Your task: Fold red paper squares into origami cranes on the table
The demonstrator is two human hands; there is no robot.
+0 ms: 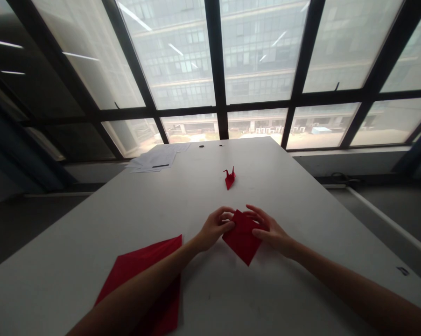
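Under your left forearm, at 10 to 11 o'clock on the white table point(203, 303), larger red sheets point(161, 303) lie partly hidden. Just right of 12 o'clock, your two bare hands grasp the paper point(244, 240), a small red diamond with one corner pointing back toward you. Your left hand point(215, 228) pinches its left side, thumb on the front face; your right hand point(270, 233) grips the right side, its thumb also in front and its fingers spread behind. Beyond them at 12 o'clock, a red crane point(230, 180) sits on the tabletop, well apart from both hands. Farther off at 11 o'clock, a dark pen point(160, 165) lies on loose white pages point(149, 160). Dark-framed windows point(256, 56) span the far side from 10 to 2 o'clock, a pale building point(182, 60) visible through the glass.
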